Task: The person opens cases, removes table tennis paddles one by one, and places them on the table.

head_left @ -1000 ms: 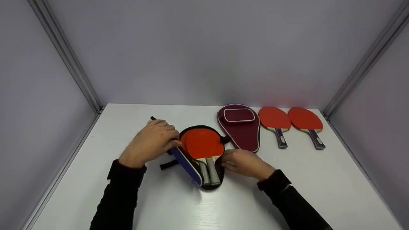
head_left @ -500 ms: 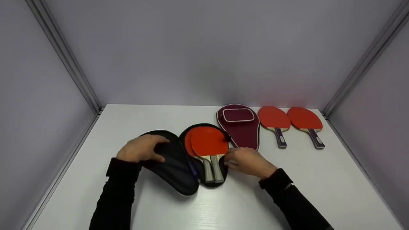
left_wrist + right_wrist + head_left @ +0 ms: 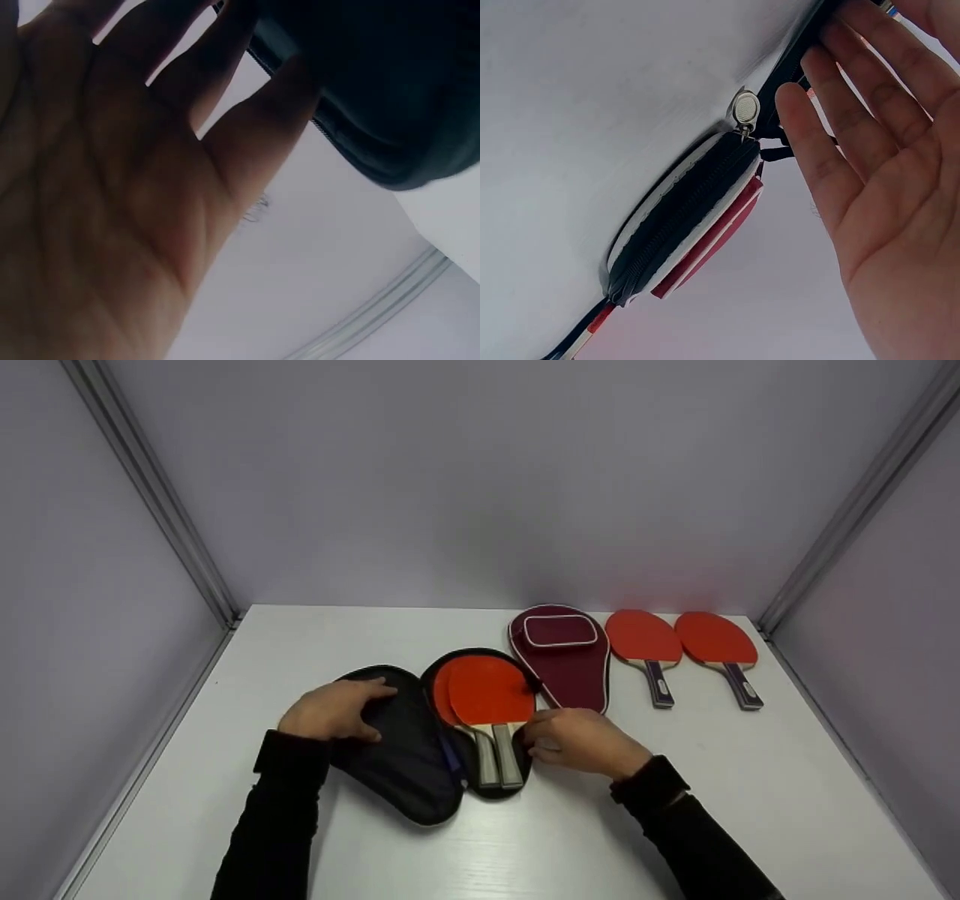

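A padded table tennis bat case lies unfolded in the head view. Its black lid [image 3: 397, 757] is turned to the left, and its black-rimmed base [image 3: 466, 761] holds two red bats, the upper bat [image 3: 491, 690] overlapping the lower bat [image 3: 442, 701]. Pale handles point toward the front. My left hand [image 3: 330, 711] rests on the lid, thumb and fingers spread; the left wrist view shows fairly straight fingers [image 3: 259, 142] against the dark padding. Beside the base's right edge, my right hand [image 3: 574, 741] touches the rim with lightly bent fingers, its fingertips partly hidden in the right wrist view.
A maroon bat case [image 3: 574, 675] with a white-edged pocket lies just behind my right hand. Two more red bats, a nearer one [image 3: 643, 637] and an outer one [image 3: 716, 639], lie to its right. Grey panels [image 3: 480, 487] enclose the white table [image 3: 750, 787].
The case lid has swung over to the left and now lies flat, uncovering both bats. My left hand went left and down with it. My right hand stays at the right rim.
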`<state>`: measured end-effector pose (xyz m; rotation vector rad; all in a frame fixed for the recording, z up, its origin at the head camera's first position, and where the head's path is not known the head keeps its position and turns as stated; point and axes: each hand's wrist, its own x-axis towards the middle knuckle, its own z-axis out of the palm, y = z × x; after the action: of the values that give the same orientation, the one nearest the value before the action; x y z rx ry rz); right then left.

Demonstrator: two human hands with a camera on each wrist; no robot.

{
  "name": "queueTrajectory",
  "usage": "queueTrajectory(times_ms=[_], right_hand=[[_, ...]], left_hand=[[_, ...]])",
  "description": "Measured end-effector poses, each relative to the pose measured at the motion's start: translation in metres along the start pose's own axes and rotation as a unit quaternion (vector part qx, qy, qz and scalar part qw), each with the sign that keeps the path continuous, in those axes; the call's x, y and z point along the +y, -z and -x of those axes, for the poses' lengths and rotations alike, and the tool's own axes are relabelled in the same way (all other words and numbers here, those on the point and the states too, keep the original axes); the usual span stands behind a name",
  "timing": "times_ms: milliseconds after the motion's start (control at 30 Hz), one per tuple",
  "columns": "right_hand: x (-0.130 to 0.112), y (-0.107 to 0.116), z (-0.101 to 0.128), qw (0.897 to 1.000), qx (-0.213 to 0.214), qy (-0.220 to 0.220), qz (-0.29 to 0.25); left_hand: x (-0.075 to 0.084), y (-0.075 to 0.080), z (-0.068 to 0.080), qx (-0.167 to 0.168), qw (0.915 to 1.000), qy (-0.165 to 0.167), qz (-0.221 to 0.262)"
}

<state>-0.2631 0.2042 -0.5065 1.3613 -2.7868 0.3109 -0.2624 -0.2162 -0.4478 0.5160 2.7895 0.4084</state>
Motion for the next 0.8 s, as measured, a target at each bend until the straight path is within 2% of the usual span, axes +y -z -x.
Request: queueTrajectory(times_ms=[133, 333, 600, 700, 800], right_hand=[[-0.001, 0.001, 0.001, 1.0, 0.0, 0.012, 0.002], [-0.002, 0.003, 0.002, 1.0, -0.019, 0.017, -0.003], [-0.001, 0.003, 0.003, 0.999, -0.028, 0.013, -0.012], [0.0, 0.004, 0.003, 0.999, -0.027, 0.012, -0.012], [0.0, 0.004, 0.003, 1.0, -0.027, 0.014, -0.007]], left_hand=[[0.002, -0.004, -0.001, 0.008, 0.9999, 0.008, -0.005], [0.008, -0.008, -0.003, 0.031, 0.9988, -0.001, -0.038], [0.034, -0.004, 0.005, 0.044, 0.995, 0.005, -0.09], [0.045, -0.003, 0.005, 0.069, 0.9916, -0.024, -0.107], [0.054, -0.005, 0.004, 0.112, 0.9817, -0.082, -0.13]])
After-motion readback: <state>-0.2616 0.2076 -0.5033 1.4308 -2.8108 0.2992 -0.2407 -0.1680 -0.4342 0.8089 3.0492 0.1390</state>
